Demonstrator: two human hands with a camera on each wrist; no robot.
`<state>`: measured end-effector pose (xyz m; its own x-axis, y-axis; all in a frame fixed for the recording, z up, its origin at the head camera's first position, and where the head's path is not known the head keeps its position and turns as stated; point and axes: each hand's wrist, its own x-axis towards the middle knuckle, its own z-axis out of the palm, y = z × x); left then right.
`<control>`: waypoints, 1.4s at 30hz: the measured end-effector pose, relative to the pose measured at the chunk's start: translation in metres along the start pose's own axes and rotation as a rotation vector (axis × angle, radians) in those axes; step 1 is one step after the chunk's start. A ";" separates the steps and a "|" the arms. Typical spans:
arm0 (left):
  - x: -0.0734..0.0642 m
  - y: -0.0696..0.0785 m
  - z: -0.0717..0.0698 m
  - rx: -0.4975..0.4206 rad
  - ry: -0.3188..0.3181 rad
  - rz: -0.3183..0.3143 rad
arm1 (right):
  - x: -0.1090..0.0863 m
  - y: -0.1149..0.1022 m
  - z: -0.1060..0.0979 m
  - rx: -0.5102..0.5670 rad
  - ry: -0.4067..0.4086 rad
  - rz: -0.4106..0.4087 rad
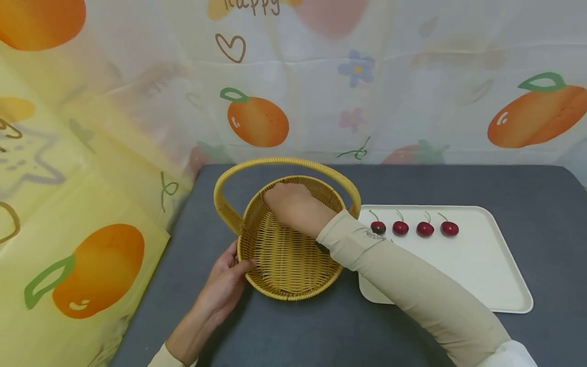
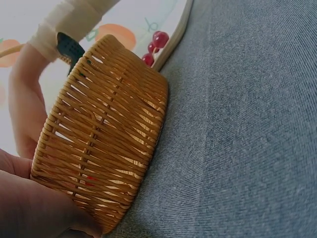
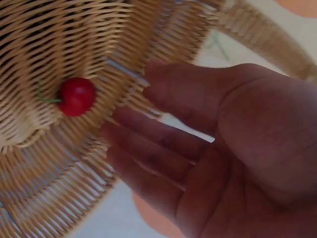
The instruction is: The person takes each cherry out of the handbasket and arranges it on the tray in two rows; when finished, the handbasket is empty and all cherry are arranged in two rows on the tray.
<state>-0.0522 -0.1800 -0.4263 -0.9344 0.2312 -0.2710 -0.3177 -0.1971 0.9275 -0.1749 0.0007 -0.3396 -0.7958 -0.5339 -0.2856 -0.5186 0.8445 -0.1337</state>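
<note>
A round yellow wicker basket [image 1: 293,265] with an arched handle stands tilted on the table. My left hand [image 1: 227,278] grips its lower left rim, thumb over the edge and fingers outside. Inside the basket, near the far left wall, is my right hand [image 1: 293,201]. The right wrist view shows its fingers loosely extended and apart, holding nothing. Just beyond those fingertips, a red cherry [image 3: 78,96] with a green stem lies against the weave. Through gaps in the wall, the left wrist view shows a small red spot. The head view hides this cherry behind the right hand.
To the right, a white tray [image 1: 481,265] bears a row of several dark red cherries [image 1: 425,229] with stems, along its far side. The right sleeve [image 1: 412,275] crosses over the tray's left part. A fruit-print curtain [image 1: 312,117] hangs behind the dark grey table [image 1: 321,331].
</note>
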 end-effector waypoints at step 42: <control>0.000 0.001 0.003 0.016 0.028 -0.027 | -0.036 -0.007 -0.010 -0.088 0.182 -0.127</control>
<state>-0.0521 -0.1777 -0.4251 -0.9296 0.2095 -0.3033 -0.3409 -0.1754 0.9236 -0.1457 0.0139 -0.3191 -0.7616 -0.6411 -0.0948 -0.6371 0.7674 -0.0716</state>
